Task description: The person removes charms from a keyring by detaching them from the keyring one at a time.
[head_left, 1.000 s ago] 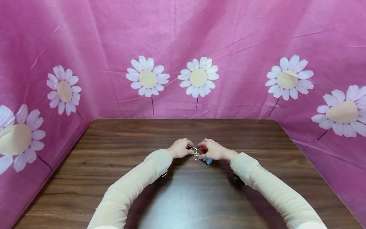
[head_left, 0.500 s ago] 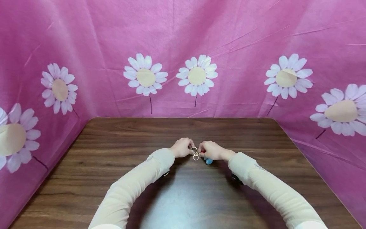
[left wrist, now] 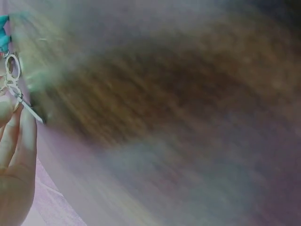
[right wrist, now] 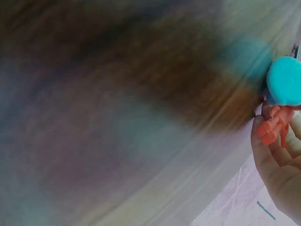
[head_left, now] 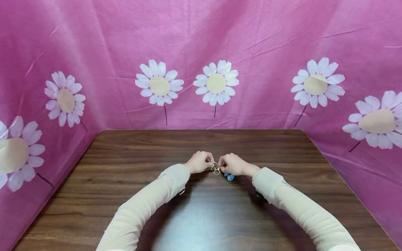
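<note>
Key ring [head_left: 217, 169], gold: one, over bench [head_left: 201, 216], centre. Left grip [head_left: 198, 162]: pinching ring's left side. Right grip [head_left: 234, 164]: fingers curled about red charm [right wrist: 270, 132]. Advised: left steady, right gentle, near-side blue charm [head_left: 230, 177] clear.

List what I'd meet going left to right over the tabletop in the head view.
Left sleeve, left hand, gold-coloured rings, right hand, right sleeve.
</note>
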`<state>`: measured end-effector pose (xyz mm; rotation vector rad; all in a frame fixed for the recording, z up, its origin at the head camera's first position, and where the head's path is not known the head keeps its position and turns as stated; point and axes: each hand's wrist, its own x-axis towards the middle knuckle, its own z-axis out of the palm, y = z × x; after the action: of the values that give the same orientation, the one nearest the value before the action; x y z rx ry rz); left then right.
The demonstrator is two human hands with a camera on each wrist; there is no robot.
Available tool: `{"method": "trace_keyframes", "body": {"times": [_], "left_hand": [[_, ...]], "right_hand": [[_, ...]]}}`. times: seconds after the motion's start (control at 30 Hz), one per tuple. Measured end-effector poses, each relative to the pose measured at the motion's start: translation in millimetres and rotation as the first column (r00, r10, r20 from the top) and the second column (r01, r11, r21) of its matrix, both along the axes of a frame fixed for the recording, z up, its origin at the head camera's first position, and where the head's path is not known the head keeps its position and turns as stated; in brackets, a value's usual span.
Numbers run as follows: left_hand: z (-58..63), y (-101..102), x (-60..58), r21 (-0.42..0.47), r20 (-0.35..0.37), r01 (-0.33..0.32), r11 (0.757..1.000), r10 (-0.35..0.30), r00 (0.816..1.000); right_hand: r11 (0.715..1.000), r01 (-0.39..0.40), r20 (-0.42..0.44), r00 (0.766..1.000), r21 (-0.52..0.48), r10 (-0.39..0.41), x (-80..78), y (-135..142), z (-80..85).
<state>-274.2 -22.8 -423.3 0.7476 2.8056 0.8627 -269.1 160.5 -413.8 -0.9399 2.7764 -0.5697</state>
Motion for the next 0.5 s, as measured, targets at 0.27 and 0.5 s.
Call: {"method": "trace_keyframes", "body": {"times": [0.27,0.5], "left_hand": [[1.2,-6.3,1.7,0.102,0.039,0.015,0.995,-0.019,0.999],[9.4,-10.3,5.5,0.291,0.060,-0.014,0.957,-0.004,0.998]], "right_hand": [[0.981,-0.015,0.287,0.955,-0.194,0.072,-2.8,4.5,6.4],[0.974,-0.008,0.182,0.982,-0.225,0.050,-8.6,6.1,16.2]]}}
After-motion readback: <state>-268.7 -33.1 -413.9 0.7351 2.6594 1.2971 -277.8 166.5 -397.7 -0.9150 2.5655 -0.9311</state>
